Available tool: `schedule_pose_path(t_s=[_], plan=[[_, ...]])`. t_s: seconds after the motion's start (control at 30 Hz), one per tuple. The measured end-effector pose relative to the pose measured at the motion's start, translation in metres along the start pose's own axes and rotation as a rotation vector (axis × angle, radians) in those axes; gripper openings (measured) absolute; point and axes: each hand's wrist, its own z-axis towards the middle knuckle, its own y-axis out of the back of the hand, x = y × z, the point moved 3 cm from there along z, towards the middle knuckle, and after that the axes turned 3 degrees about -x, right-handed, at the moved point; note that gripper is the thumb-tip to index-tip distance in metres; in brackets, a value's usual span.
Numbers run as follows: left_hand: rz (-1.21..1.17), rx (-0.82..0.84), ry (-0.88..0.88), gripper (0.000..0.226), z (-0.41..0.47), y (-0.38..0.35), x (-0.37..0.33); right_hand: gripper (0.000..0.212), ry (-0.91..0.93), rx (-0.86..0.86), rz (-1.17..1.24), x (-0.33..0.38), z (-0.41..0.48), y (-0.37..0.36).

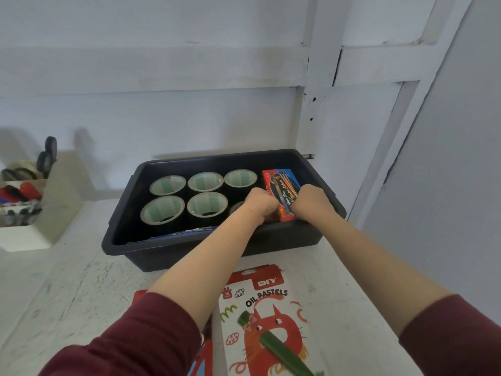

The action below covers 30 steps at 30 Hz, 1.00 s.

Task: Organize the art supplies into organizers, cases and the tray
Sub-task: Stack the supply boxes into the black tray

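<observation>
Red-and-blue box point(282, 191), in right end of black tray point(217, 158), beside tape rolls point(207, 181) set hole-up in rows. Gripped on either side by left hand point(260, 202) and right hand point(311, 202), both curled round its edges, likely to steer it squarely into remaining gap. Oil pastels pack point(271, 321) on table point(81, 280), not yet stowed.

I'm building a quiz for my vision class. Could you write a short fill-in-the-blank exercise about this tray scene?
1. The left hand and right hand grip the red and blue box at the ____ end of the tray.
2. The tape rolls in the tray stand in ____ rows.
3. The pack on the table is labelled OIL ____.
Missing words: right; two; PASTELS.
</observation>
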Motion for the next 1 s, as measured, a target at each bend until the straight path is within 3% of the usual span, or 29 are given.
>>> schedule_pose_path(t_s=[0.13, 0.23, 0.3, 0.37, 0.43, 0.53, 0.6, 0.67, 0.77, 0.87, 1.0], plan=[[0.084, 0.003, -0.065, 0.026, -0.008, 0.004, -0.006, 0.051, 0.028, -0.118, -0.063, 0.007, -0.007, 0.005], [0.171, -0.043, -0.203, 0.005, -0.027, 0.022, -0.022, 0.054, 0.128, -0.206, -0.106, 0.014, -0.016, 0.01], [0.203, -0.099, -0.331, 0.022, -0.049, 0.044, -0.03, 0.048, 0.213, -0.253, 0.002, 0.021, -0.031, 0.011], [0.189, -0.127, -0.406, 0.023, -0.076, 0.07, -0.028, 0.032, 0.274, -0.233, 0.22, 0.03, -0.055, 0.01], [0.124, -0.137, -0.408, 0.04, -0.102, 0.096, -0.016, 0.017, 0.267, -0.081, 0.444, 0.037, -0.087, 0.008], [0.072, -0.162, -0.338, 0.038, -0.136, 0.132, 0.009, 0.014, 0.067, 0.396, 0.712, 0.047, -0.142, -0.006], [0.095, -0.233, -0.272, 0.028, -0.154, 0.154, 0.03, 0.016, -0.062, 0.681, 0.777, 0.051, -0.173, -0.019], [0.205, -0.303, -0.22, 0.008, -0.168, 0.169, 0.054, 0.015, -0.162, 0.846, 0.819, 0.052, -0.193, -0.027], [0.455, -0.287, 0.011, 0.017, -0.184, 0.183, 0.099, 0.012, -0.266, 0.983, 0.792, 0.055, -0.21, -0.034], [0.675, -0.13, 0.313, 0.03, -0.196, 0.181, 0.143, 0.016, -0.294, 1.021, 0.76, 0.056, -0.218, -0.043], [0.673, -0.063, 0.367, 0.031, -0.206, 0.167, 0.172, 0.018, -0.283, 0.983, 0.798, 0.059, -0.227, -0.052]])
